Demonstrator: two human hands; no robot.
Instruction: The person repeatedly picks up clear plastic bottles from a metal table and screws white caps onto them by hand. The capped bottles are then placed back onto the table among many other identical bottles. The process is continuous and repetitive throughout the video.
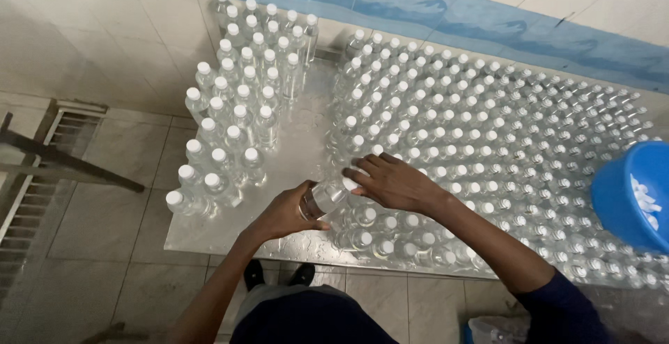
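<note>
My left hand [286, 212] grips a clear plastic bottle [326, 198] tilted on its side above the metal table [209, 236]. My right hand [394, 182] closes its fingers on the white cap [350, 179] at the bottle's neck. Just beyond and under the right hand stand many small clear bottles [488, 135], packed close together and covering the table's right part. To the left a separate group of larger capped bottles [240, 100] stands in rows.
A blue bucket [624, 198] with loose white caps in it sits at the right edge. A metal frame [49, 156] stands on the tiled floor at left. A tiled wall with a blue band [446, 10] runs behind the table.
</note>
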